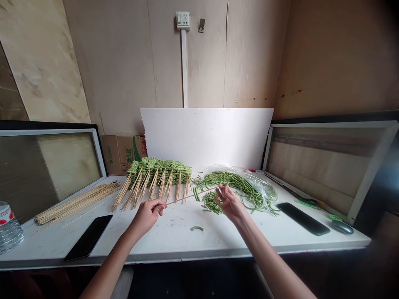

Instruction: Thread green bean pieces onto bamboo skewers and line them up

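A thin bamboo skewer (pixel 190 197) spans the gap between my two hands, tilted up to the right. Its left end is pinched by the closed fingers of my left hand (pixel 151 211). My right hand (pixel 230 202) has its palm partly turned up, with the fingertips closed at the skewer's other end; whether a bean piece is also in them is too small to tell. Just beneath that hand is a small pile of cut green bean pieces (pixel 211 202). A single curved bean piece (pixel 197 228) lies nearer the table's front edge.
Stacked skewers of green beans (pixel 158 172) stand at the back left, sticks pointing forward. Loose bamboo skewers (pixel 77 202) lie further left, near a phone (pixel 89 238) and water bottle (pixel 9 228). Long beans (pixel 235 182) spill from a plastic bag (pixel 268 192). Another dark phone (pixel 303 218) lies right.
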Action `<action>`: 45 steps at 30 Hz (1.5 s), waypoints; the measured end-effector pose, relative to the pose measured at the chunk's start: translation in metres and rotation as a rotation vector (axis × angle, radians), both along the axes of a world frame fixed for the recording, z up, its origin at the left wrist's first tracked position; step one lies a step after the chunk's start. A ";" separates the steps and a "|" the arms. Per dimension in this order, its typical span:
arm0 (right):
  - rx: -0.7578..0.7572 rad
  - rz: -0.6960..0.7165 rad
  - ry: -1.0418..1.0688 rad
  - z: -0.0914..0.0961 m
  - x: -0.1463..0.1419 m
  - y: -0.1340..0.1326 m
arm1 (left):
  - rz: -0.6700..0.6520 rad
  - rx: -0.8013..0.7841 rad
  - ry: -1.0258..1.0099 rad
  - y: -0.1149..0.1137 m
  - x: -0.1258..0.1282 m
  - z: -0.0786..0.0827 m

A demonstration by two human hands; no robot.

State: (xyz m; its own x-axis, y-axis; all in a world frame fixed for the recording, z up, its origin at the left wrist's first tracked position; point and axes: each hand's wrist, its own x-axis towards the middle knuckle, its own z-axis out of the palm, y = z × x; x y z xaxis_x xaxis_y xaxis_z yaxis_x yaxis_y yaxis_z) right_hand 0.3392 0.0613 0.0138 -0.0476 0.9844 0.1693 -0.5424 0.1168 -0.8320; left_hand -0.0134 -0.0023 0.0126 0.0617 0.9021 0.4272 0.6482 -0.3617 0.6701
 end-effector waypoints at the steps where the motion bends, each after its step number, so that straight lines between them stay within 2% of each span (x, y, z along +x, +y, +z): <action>1: -0.001 -0.001 -0.007 0.000 0.000 0.000 | 0.001 0.001 0.003 0.000 0.000 0.000; 9: 0.056 0.021 -0.082 0.004 -0.004 -0.004 | 0.016 -0.001 0.018 -0.001 -0.002 0.001; 13: 0.035 0.070 -0.024 0.009 -0.008 -0.010 | 0.017 0.003 0.025 -0.001 -0.002 0.003; 20: 0.069 0.205 -0.080 0.017 -0.004 -0.016 | 0.016 0.034 0.044 0.000 -0.005 0.003; 25: 0.041 0.233 -0.032 0.014 0.001 -0.012 | 0.032 0.034 0.050 0.000 -0.007 0.004; 30: 0.075 0.249 0.002 0.012 0.003 -0.009 | 0.037 0.036 0.051 -0.001 -0.008 0.006; 36: 0.123 0.218 -0.087 0.016 0.005 -0.011 | 0.056 0.024 0.053 -0.001 -0.010 0.006; 45: 0.137 0.090 -0.201 0.020 0.005 -0.012 | 0.072 0.050 0.079 0.001 -0.013 0.007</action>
State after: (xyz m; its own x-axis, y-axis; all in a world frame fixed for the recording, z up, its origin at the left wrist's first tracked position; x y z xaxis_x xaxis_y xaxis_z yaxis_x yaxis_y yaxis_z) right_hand 0.3440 0.0495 0.0334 -0.1805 0.9433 0.2787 -0.3810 0.1942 -0.9040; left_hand -0.0263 -0.0013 0.0196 0.0327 0.8830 0.4682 0.7236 -0.3441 0.5983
